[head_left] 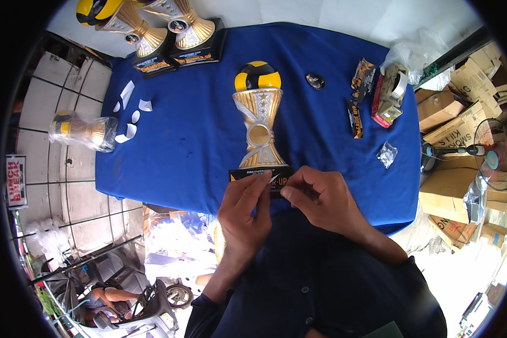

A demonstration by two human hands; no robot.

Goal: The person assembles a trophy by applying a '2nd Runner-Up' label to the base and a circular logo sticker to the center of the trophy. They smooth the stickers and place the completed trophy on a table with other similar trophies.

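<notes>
Left hand (243, 211) and right hand (316, 198) meet at the black base of a gold plastic trophy topped by a yellow-and-black ball (258, 115), lying flat just beyond the fingertips on a blue tablecloth (191, 141). Both hands pinch a small white sticker strip (274, 178) (thumb and forefinger closed on it) over the base plate. White backing scraps (130, 107) lie far left of the left hand.

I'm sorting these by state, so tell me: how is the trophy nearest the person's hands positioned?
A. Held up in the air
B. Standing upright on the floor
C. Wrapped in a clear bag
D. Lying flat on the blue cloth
D: the gold trophy lies flat on the blue cloth, its black base beside both hands.
</notes>
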